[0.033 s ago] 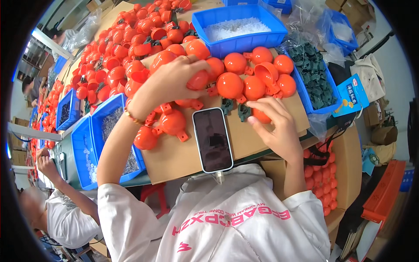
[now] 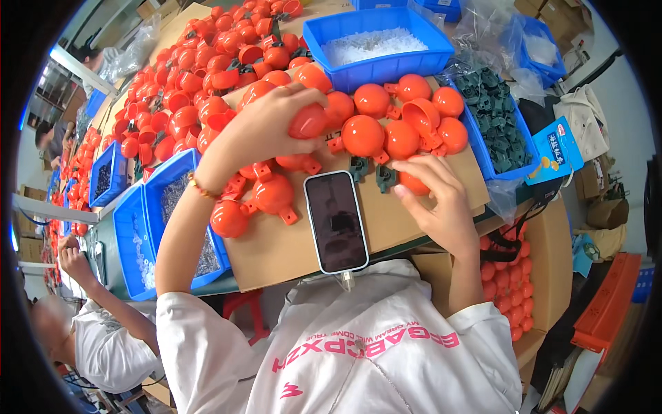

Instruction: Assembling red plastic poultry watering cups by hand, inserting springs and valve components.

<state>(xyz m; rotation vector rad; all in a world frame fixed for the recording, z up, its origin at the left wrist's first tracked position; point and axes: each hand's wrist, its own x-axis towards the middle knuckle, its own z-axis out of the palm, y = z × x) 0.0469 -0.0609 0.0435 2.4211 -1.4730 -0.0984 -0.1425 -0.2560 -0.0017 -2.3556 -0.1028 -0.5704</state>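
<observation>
My left hand [image 2: 270,125] is curled around a glossy red round plastic cup [image 2: 308,122], lifted a little over the other red cups near the middle of the table. My right hand [image 2: 440,200] has its thumb and fingers bent around another red cup [image 2: 414,183], partly hidden by them. Beside its fingertips lies a dark green plastic clip [image 2: 386,178], with a second green clip [image 2: 358,168] to the left. A phone [image 2: 336,222] with a pale case and dark screen lies between my hands, a cable plugged into its lower end.
Red cups [image 2: 186,83] heap across the far left. Blue bins hold white bits [image 2: 376,47], green clips [image 2: 488,114] and small metal parts [image 2: 178,196]. Cardboard [image 2: 276,259] covers the tabletop. A box of red balls [image 2: 507,293] stands below right. Another person [image 2: 110,331] sits at left.
My left hand has shifted slightly up and to the left with the red cup. My right hand looks almost unchanged.
</observation>
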